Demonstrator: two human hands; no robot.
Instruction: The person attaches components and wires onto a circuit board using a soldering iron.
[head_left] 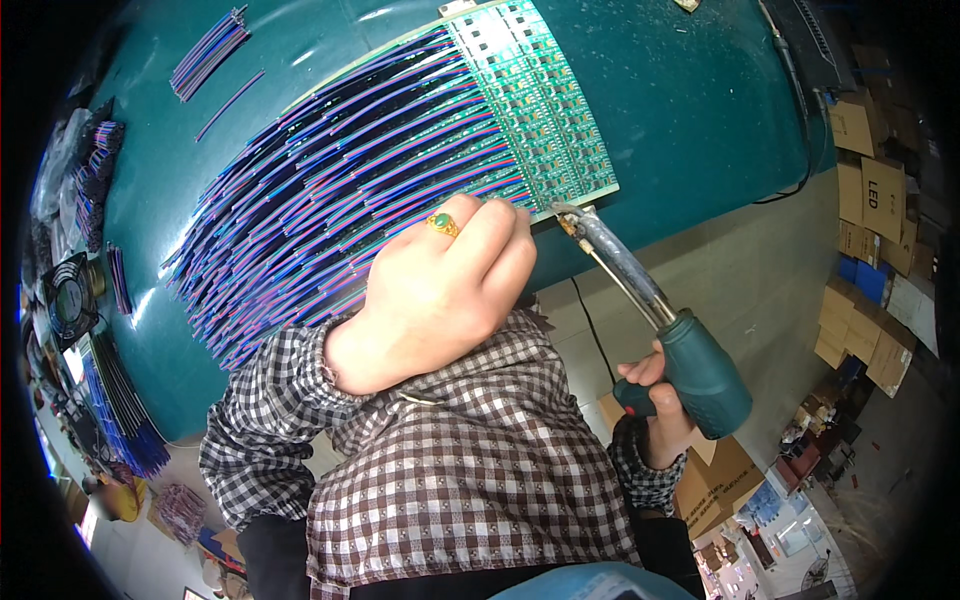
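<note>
A green circuit board panel (530,100) lies on the green table, with rows of thin multicoloured flat wires (330,190) running left from its edge. My left hand (440,280), a ring on one finger, is closed at the near corner of the panel, over the wire ends. Its fingertips are hidden, so what they pinch does not show. In my right hand (665,410) is the handle of a green soldering gun (705,375). Its metal barrel (625,255) points up and left, and the tip is at the panel's near edge, just right of my left fingers.
A bundle of cut wires (210,55) and a single loose wire (230,105) lie at the far left of the table (690,120). A small black fan (70,300) and more wire bundles (125,410) are at the left. Cardboard boxes (870,200) stand at the right, beyond the table's edge.
</note>
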